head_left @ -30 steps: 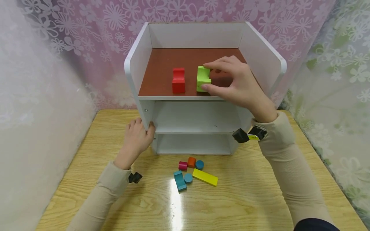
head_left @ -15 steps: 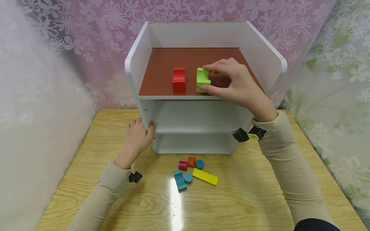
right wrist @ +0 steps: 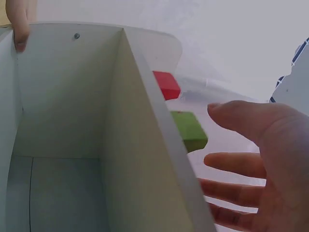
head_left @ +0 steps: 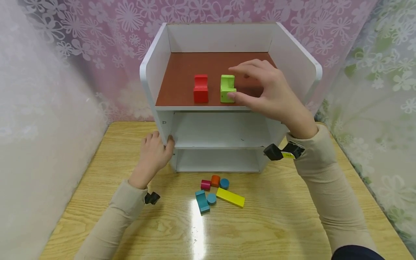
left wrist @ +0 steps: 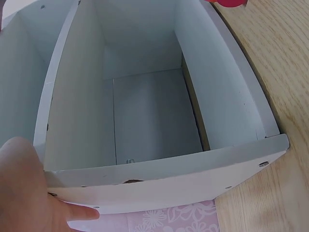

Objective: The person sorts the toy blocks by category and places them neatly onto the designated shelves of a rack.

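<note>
On the brown top of the small white shelf unit stand a red notched block and a lime green notched block, side by side. My right hand is just right of the green block, its thumb near the block's front and its fingers spread apart from it. In the right wrist view a gap shows between the thumb and the green block. Lower down, my left hand grips the unit's left side panel, thumb on the inner side. The left wrist view shows part of that hand at the panel edge.
In front of the unit on the wooden table lie a teal notched block, a yellow plank, an orange cylinder, a magenta cylinder and two blue round pieces. Raised side walls flank the unit's top.
My right hand has let go of the green block, its fingers lifting and drawing to the right. The block stays upright beside the red one. My left hand keeps its place.
</note>
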